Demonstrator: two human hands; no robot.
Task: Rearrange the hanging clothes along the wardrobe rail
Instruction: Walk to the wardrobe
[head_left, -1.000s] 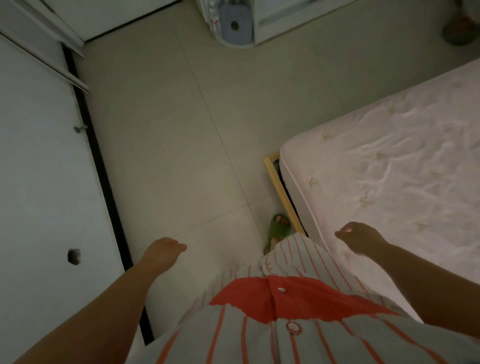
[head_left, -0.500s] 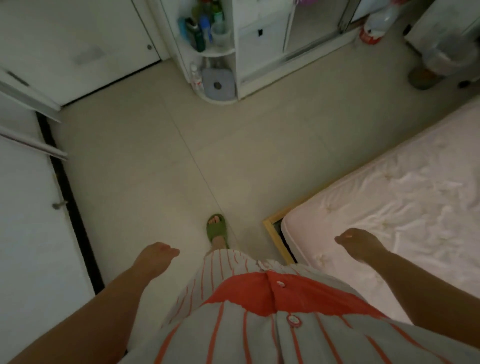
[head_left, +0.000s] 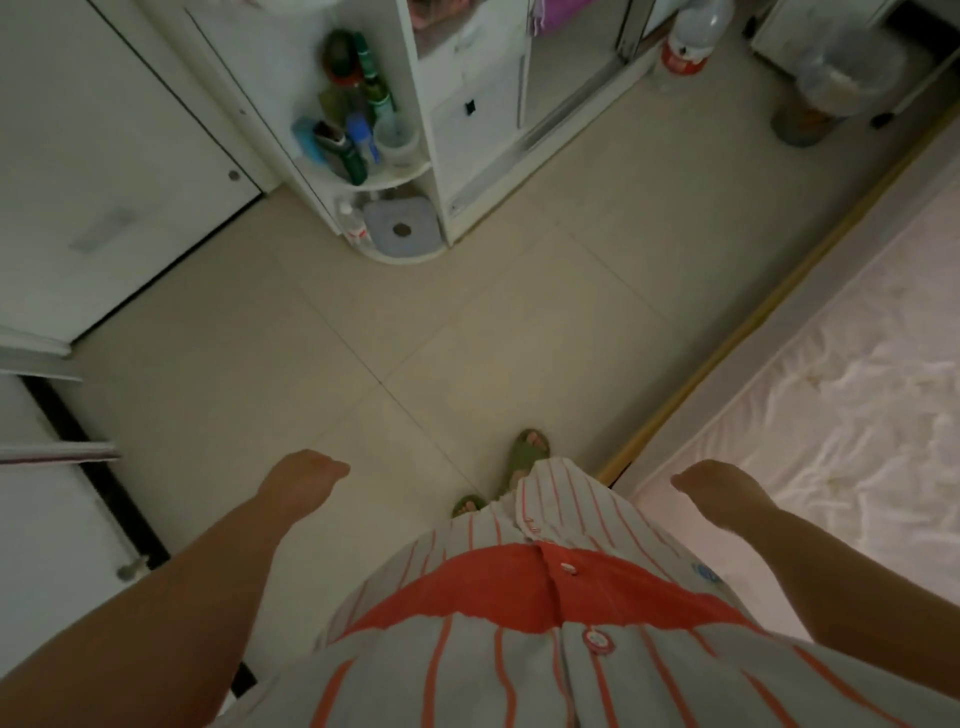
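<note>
The white wardrobe (head_left: 478, 114) stands at the far side of the tiled floor, its sliding door partly open with a bit of purple cloth (head_left: 556, 15) showing at the top edge. No rail or hangers are in view. My left hand (head_left: 301, 480) hangs loosely curled over the floor and holds nothing. My right hand (head_left: 719, 491) hangs the same way beside the bed, also holding nothing. Both are far from the wardrobe.
A rounded corner shelf (head_left: 395, 176) with several bottles (head_left: 353, 130) adjoins the wardrobe. A mattress (head_left: 831, 415) on a wooden frame fills the right. White doors (head_left: 104, 156) line the left. A large bottle (head_left: 688, 36) and a bin (head_left: 826, 88) stand at the back right.
The view has swung up and forward: the wardrobe and corner shelf have come into sight and grown nearer. My feet have stepped forward. Both hands still hang holding nothing.
</note>
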